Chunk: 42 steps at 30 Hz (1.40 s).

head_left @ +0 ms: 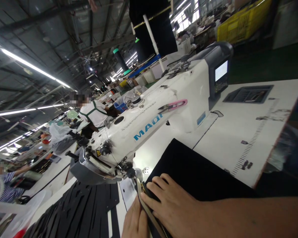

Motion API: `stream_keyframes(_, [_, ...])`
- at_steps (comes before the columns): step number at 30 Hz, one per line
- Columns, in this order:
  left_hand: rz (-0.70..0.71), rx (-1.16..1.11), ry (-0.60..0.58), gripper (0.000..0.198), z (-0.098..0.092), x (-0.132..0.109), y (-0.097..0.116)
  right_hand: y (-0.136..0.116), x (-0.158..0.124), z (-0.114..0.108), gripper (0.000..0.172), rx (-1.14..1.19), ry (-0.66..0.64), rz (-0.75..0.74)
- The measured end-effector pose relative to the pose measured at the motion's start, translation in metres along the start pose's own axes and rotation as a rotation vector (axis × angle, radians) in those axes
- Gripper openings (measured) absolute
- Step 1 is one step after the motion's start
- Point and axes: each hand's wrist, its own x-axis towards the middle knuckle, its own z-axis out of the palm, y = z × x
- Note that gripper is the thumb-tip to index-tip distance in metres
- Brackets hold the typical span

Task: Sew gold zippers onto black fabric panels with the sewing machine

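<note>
My right hand (172, 203) lies palm down, its fingers spread over black fabric (181, 165) and a narrow strip. My left hand (135, 220) rests flat on the left of that strip, fingers stretched forward, its thumb hidden. Between the hands, a beige tape (149, 211) with gold zipper teeth showing beside it runs up under the needle area of a white sewing machine (149, 122). Just ahead of my fingertips is the machine's presser foot, mostly hidden by its parts. Light falls on the bed there.
Many black cut pieces (76, 208) lie on the left. Pink thread snips (173, 105) rest on the machine arm. A grey tray (248, 94) is set into the white tabletop (225, 138). Two people sit farther off; a yellow crate (240, 23) stands behind.
</note>
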Motion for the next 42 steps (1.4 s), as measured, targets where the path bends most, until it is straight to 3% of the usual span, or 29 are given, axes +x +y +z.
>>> stream_keyframes(6, [0.076,0.114,-0.040,0.048,-0.006,0.003,0.004,0.001,-0.006,-0.027,0.045,0.093,-0.154,-0.042])
stream_keyframes(10, [0.084,0.177,-0.047,0.044,-0.005,0.005,0.011,0.008,-0.004,-0.020,0.049,0.096,-0.241,-0.111])
stream_keyframes(15, [-0.066,0.187,0.007,0.032,-0.003,0.016,0.009,0.021,0.007,0.005,0.052,0.064,-0.228,-0.146])
stream_keyframes(18, [-0.075,0.179,0.017,0.035,-0.002,0.024,0.004,0.027,0.016,0.011,0.050,0.097,-0.248,-0.132])
stream_keyframes(22, [-0.113,0.194,0.070,0.043,0.002,0.029,0.001,0.029,0.023,0.010,0.050,0.150,-0.267,-0.098])
stream_keyframes(30, [-0.110,0.188,0.040,0.041,-0.004,0.028,0.004,0.025,0.023,0.005,0.052,0.145,-0.306,-0.103])
stream_keyframes(37, [-0.300,0.103,0.188,0.040,0.023,0.024,0.016,0.021,0.021,0.009,0.052,0.115,-0.273,-0.088])
stream_keyframes(42, [-0.310,0.130,0.141,0.040,0.027,0.024,0.018,0.021,0.023,0.007,0.053,0.123,-0.280,-0.079])
